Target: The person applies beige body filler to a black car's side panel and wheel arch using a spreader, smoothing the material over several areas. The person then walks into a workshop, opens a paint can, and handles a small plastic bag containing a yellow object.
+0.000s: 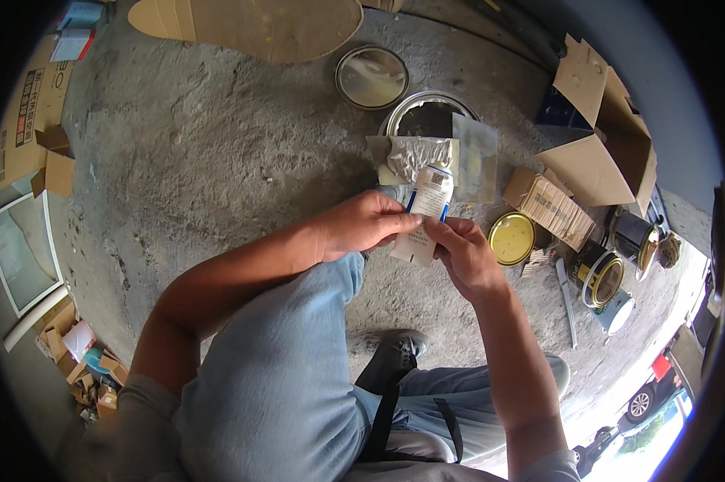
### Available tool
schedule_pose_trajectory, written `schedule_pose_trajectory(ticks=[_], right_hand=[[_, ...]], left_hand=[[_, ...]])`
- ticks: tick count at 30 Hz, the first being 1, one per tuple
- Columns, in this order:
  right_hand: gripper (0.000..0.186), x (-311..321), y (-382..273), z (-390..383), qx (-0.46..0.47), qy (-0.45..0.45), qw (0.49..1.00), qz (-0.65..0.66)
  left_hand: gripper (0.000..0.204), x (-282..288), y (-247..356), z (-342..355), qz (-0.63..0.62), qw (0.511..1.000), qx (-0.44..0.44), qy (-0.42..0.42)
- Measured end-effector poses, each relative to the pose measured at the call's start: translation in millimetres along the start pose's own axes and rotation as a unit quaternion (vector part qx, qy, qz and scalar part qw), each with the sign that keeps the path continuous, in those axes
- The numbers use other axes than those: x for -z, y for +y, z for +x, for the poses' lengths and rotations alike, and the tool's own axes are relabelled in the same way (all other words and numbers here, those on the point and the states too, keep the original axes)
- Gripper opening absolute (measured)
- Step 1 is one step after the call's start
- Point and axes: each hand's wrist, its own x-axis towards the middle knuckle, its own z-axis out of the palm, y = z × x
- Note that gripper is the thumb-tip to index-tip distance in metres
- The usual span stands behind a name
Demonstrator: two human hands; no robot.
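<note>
A white squeeze tube [433, 189] with blue edges and printing is held between both hands over the floor, its cap end pointing away from me. My left hand [370, 223] pinches its left side, thumb laid across the front. From the right, my right hand [468, 255] grips the lower edge with thumb and fingers. Just beyond the tube, a grey smooth mass of paste [417, 153] lies on a flat board, partly covered by the tube's top. The board and a greyish flat sheet [477, 157] rest over the near side of a wide open can [432, 98].
A round metal lid [371, 77] lies beyond the can. To the right are a yellow lid [512, 238], a corrugated cardboard block [549, 207], an open carton [600, 165] and several paint cans [597, 275]. Cardboard [254, 28] lies at the far side; more boxes [37, 120] stand left.
</note>
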Motion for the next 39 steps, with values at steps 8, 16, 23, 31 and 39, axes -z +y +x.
schedule_pose_trajectory(ticks=[8, 16, 23, 31, 39], right_hand=[[0.036, -13, -6, 2, 0.012, 0.011, 0.998, 0.068], [0.036, -9, -1, 3, -0.008, 0.015, 1.0, 0.008], [0.036, -7, -7, 7, -0.033, 0.001, 0.998, -0.047], [0.034, -2, -18, 13, 0.072, 0.064, 0.986, -0.139], [0.028, 1, -27, 28, 0.105, 0.065, 0.944, -0.305]], left_hand=[[0.03, -3, -2, -2, 0.013, 1.0, -0.025, -0.002], [0.026, -3, -9, 6, -0.031, 0.999, -0.042, 0.01], [0.025, 2, -10, 11, -0.035, 0.998, -0.029, 0.034], [0.023, 5, -9, 14, 0.045, 0.997, -0.063, 0.021], [0.026, 23, 2, 28, 0.256, 0.948, -0.17, 0.087]])
